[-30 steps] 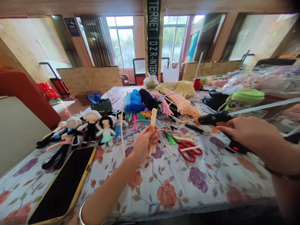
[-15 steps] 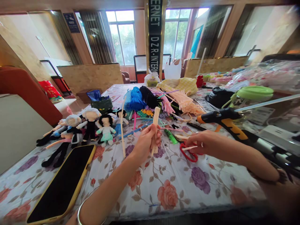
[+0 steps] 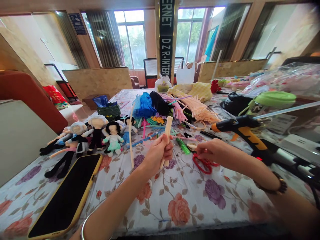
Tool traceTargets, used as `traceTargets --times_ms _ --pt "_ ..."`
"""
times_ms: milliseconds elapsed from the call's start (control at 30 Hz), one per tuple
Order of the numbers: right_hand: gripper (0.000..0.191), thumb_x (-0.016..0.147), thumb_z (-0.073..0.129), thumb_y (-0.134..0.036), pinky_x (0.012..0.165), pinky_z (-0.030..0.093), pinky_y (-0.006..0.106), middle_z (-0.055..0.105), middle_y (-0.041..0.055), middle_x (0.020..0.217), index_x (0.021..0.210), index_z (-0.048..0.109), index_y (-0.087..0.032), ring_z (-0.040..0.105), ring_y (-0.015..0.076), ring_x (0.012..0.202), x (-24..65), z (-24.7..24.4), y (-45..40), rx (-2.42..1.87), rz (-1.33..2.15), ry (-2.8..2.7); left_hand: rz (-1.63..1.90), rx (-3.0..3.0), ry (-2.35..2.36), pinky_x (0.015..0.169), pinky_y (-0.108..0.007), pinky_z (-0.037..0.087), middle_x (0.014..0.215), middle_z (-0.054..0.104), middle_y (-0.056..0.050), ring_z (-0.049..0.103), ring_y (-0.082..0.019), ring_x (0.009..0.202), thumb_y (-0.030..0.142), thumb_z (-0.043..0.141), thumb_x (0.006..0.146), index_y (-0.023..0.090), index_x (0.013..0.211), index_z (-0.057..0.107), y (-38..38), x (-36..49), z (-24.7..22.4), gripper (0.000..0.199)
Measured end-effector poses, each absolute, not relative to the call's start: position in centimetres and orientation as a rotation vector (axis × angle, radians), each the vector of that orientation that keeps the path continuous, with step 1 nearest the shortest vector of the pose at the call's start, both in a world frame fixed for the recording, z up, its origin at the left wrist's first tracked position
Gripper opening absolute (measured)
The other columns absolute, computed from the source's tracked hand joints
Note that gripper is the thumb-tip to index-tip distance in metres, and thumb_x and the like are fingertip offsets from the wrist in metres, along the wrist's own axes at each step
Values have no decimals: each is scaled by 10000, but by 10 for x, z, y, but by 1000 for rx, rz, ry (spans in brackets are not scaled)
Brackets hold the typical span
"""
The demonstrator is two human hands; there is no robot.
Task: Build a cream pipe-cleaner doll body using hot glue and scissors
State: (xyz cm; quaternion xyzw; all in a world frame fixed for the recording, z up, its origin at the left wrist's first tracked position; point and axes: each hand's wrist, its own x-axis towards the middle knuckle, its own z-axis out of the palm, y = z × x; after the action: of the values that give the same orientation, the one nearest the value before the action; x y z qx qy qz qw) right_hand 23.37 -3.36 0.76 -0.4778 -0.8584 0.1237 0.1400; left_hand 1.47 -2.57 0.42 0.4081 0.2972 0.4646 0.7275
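Note:
My left hand (image 3: 161,151) is wrapped round a folded bundle of cream chenille stems (image 3: 168,125), held upright above the flowered tablecloth. The stems' lower ends stick out below the fist. Over the red-handled scissors (image 3: 205,166) hovers my right hand (image 3: 210,150), fingers curled and bent together by the upper handle; whatever they pinch, if anything, is hidden. Just left of those fingers lie a small cream piece (image 3: 192,146) and a green lighter-like object (image 3: 183,145). A single cream stem (image 3: 130,140) stands out at the left of my left hand.
Several small dolls (image 3: 97,130) and a phone in a yellow case (image 3: 67,190) occupy the left. Bundles of coloured chenille stems (image 3: 145,105) lie at the back. A black and orange glue gun (image 3: 250,133) and a green-lidded container (image 3: 275,100) stand at the right.
The pale strip that stuck out from my right fingers no longer shows. My right hand has shifted slightly and its fingers are more curled over the scissors. My left hand keeps its bundle.

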Motion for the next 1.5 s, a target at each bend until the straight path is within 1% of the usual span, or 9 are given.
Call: traceTargets --times_ms 100,233,400,667,800,1000,1233,1333,1500 --pt "164 784 520 -150 426 373 193 601 -55 505 684 636 -209 503 77 409 228 14 -34 -1354 330 -2311 1018 886 634 393 -136 180 556 312 77 224 -13 407 411 632 768 143 839 491 -27 16 5 311" --pt "120 815 551 -196 573 477 199 692 -27 702 777 664 -213 622 99 589 216 15 -36 -1119 207 -2180 988 882 562 419 -149 224 581 342 62 266 -22 429 362 620 788 130 849 497 -28 19 5 270" --pt "143 845 533 -200 676 520 213 717 1 864 881 668 -228 667 118 731 207 10 -37 -926 98 -2157 925 903 496 464 -173 285 596 367 53 315 -33 451 354 624 787 143 788 472 -32 22 4 260" --pt "43 794 601 -217 562 535 193 700 -47 706 778 633 -242 646 100 586 198 12 -47 -1013 157 -2021 908 930 466 537 -209 320 631 441 27 401 -58 509 334 624 791 149 782 468 -38 26 2 242" --pt "43 779 628 -271 574 563 201 688 -50 687 776 598 -240 650 101 584 195 9 -48 -1026 216 -1933 934 929 481 560 -234 340 644 467 17 417 -70 520 330 617 795 153 765 464 -40 28 3 236" --pt "78 804 614 -304 523 538 202 697 -40 699 806 558 -250 657 117 576 195 3 -49 -1045 -34 -1937 919 943 477 569 -229 343 656 461 22 432 -70 535 321 600 809 153 777 464 -40 28 2 219" --pt "99 816 588 -306 486 521 192 666 -41 624 764 532 -244 631 106 518 194 2 -54 -1073 -103 -1912 878 969 469 572 -231 347 660 462 21 417 -69 537 358 615 792 157 767 462 -43 28 3 254" --pt "102 811 597 -316 515 547 205 680 -33 648 765 545 -241 656 118 555 194 2 -52 -1067 -2 -1909 877 958 471 557 -221 337 648 453 21 402 -67 529 356 635 776 156 770 472 -43 29 2 258" --pt "214 776 637 -383 644 611 291 725 5 800 908 550 -238 705 173 718 193 -1 -45 -984 334 -1806 948 879 498 505 -187 280 600 404 35 327 -47 492 322 640 776 145 795 490 -41 29 3 233"
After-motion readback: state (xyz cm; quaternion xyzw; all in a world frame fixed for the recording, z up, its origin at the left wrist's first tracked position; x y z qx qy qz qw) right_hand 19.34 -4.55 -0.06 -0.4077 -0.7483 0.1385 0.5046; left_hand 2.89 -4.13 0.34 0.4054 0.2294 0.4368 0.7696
